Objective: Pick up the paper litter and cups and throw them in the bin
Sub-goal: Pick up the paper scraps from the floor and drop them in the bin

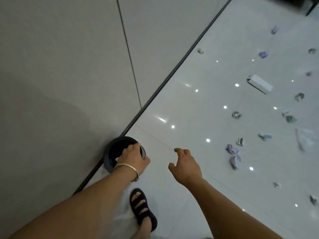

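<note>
At the foot of the wall [60, 66], touching the dark skirting strip [172, 71]: bin [107, 159], round, dark, upright, mouth open. Over its near rim, left hand [133, 159], bangle [127, 167] at the wrist: fingers curled down into the mouth, thumb outside, by the look of it grasping the rim; nothing else visible in that grasp. Just beside, apart from the bin, right hand [186, 164] over bare floor [189, 109]: fingers loosely bent, released, holding nothing. Scattered across the glossy tiles to the right, well apart from the bin: crumpled papers [232, 149], nearest pair pale blue-grey, others smaller and farther; one white box [259, 83]; cups not told apart from paper, too blurred. Below the hands, one foot in a dark sandal [143, 209]. Hazards, as judged: bin held by one side of the rim only, so likely to tip or skid along the strip if pulled; litter far from the bin, so light paper tossed from a distance prone to falling short; small scraps easily lost among the bright light spots [208, 140] mirrored in the tiles; polished surface and open sandal, so a slip possible on a quick stoop or turn; white box possibly too long for the mouth, hence jamming or resting across the rim.
</note>
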`<action>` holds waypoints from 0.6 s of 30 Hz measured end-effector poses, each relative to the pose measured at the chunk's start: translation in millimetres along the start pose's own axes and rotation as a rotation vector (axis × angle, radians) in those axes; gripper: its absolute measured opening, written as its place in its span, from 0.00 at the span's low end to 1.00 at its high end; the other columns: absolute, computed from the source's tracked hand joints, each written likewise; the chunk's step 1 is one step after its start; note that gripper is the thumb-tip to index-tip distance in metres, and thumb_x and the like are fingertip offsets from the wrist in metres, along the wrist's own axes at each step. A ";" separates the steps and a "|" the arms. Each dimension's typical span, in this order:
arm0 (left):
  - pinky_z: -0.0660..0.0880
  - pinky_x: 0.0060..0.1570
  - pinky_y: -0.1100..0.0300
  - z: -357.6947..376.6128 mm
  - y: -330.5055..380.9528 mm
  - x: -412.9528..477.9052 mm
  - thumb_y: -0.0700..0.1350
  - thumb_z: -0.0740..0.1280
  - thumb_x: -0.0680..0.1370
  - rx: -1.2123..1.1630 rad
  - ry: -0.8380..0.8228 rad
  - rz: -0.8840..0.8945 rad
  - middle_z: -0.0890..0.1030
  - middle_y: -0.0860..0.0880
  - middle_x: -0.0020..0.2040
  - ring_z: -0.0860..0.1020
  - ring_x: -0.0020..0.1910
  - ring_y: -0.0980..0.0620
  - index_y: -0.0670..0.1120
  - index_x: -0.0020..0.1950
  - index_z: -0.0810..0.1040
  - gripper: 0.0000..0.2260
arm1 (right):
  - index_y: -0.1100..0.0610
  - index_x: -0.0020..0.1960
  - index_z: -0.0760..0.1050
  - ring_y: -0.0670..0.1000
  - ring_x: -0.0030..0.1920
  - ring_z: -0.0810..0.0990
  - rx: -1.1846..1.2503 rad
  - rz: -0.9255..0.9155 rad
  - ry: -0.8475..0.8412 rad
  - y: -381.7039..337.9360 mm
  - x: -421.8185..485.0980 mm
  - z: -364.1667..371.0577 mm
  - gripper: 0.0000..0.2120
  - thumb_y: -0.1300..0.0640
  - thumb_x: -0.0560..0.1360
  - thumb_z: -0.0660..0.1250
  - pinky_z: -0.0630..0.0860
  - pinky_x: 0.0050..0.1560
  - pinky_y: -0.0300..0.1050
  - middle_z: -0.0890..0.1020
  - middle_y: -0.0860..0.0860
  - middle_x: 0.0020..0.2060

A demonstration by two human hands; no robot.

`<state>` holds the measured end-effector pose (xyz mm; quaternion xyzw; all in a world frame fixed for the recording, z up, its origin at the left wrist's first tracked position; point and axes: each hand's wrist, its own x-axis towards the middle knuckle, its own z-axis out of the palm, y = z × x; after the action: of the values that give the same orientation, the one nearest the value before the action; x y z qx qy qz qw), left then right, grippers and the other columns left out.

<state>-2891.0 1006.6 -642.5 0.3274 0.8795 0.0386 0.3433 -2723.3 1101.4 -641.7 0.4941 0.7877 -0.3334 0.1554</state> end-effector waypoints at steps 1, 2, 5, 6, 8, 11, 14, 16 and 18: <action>0.67 0.63 0.50 5.0 19.0 -6.6 0.54 0.62 0.76 0.026 -0.007 0.039 0.67 0.45 0.70 0.66 0.67 0.43 0.46 0.73 0.62 0.27 | 0.50 0.76 0.58 0.53 0.65 0.70 0.010 0.018 0.025 17.3 -9.3 -8.3 0.28 0.49 0.77 0.61 0.72 0.54 0.46 0.64 0.50 0.71; 0.67 0.65 0.50 11.2 38.4 -14.8 0.54 0.61 0.76 0.049 -0.019 0.079 0.66 0.45 0.71 0.65 0.68 0.44 0.46 0.73 0.61 0.28 | 0.51 0.76 0.58 0.53 0.66 0.70 0.022 0.040 0.048 36.0 -19.9 -16.7 0.29 0.48 0.77 0.61 0.72 0.55 0.46 0.64 0.51 0.71; 0.64 0.67 0.50 35.7 98.3 -47.1 0.55 0.61 0.77 0.133 -0.045 0.194 0.65 0.45 0.72 0.64 0.69 0.45 0.46 0.74 0.60 0.29 | 0.51 0.76 0.57 0.53 0.67 0.68 0.063 0.116 0.106 99.0 -58.2 -42.3 0.29 0.48 0.77 0.61 0.72 0.56 0.46 0.64 0.51 0.71; 0.63 0.68 0.50 45.0 119.3 -59.6 0.55 0.61 0.77 0.161 -0.059 0.230 0.64 0.45 0.72 0.63 0.69 0.46 0.46 0.74 0.59 0.29 | 0.51 0.76 0.57 0.53 0.67 0.67 0.081 0.144 0.124 121.4 -73.5 -50.7 0.30 0.48 0.77 0.61 0.71 0.55 0.46 0.64 0.51 0.71; 0.62 0.68 0.51 64.2 163.9 -86.3 0.55 0.61 0.77 0.196 -0.087 0.295 0.63 0.46 0.73 0.62 0.70 0.46 0.46 0.75 0.59 0.29 | 0.50 0.76 0.57 0.53 0.67 0.67 0.118 0.199 0.158 166.6 -106.4 -67.1 0.30 0.48 0.77 0.62 0.71 0.56 0.47 0.64 0.51 0.71; 0.62 0.68 0.52 96.0 238.9 -129.4 0.55 0.60 0.77 0.246 -0.113 0.412 0.63 0.47 0.73 0.61 0.71 0.47 0.46 0.75 0.58 0.29 | 0.50 0.76 0.57 0.53 0.67 0.67 0.161 0.285 0.221 237.3 -157.7 -92.2 0.30 0.47 0.77 0.61 0.71 0.56 0.47 0.64 0.51 0.71; 0.63 0.67 0.52 126.5 310.8 -172.8 0.56 0.60 0.77 0.311 -0.132 0.529 0.63 0.47 0.73 0.62 0.70 0.46 0.47 0.75 0.59 0.29 | 0.51 0.76 0.57 0.53 0.68 0.66 0.230 0.387 0.272 303.0 -210.4 -110.4 0.30 0.47 0.77 0.61 0.72 0.57 0.47 0.63 0.51 0.72; 0.63 0.66 0.52 145.4 355.7 -201.1 0.56 0.61 0.77 0.368 -0.131 0.607 0.64 0.47 0.72 0.62 0.70 0.47 0.47 0.74 0.60 0.28 | 0.51 0.76 0.57 0.53 0.68 0.66 0.284 0.452 0.313 343.4 -247.3 -119.1 0.30 0.48 0.77 0.62 0.72 0.57 0.47 0.63 0.51 0.72; 0.64 0.65 0.52 164.0 397.4 -228.4 0.56 0.61 0.76 0.430 -0.141 0.678 0.65 0.47 0.72 0.64 0.70 0.47 0.48 0.74 0.61 0.28 | 0.51 0.76 0.57 0.53 0.68 0.66 0.328 0.519 0.354 381.7 -282.6 -126.6 0.30 0.48 0.77 0.61 0.72 0.57 0.47 0.63 0.51 0.72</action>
<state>-2443.9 1154.4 -518.9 0.6648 0.6842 -0.0575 0.2942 -2244.9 1107.1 -528.9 0.7462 0.5867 -0.3143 0.0146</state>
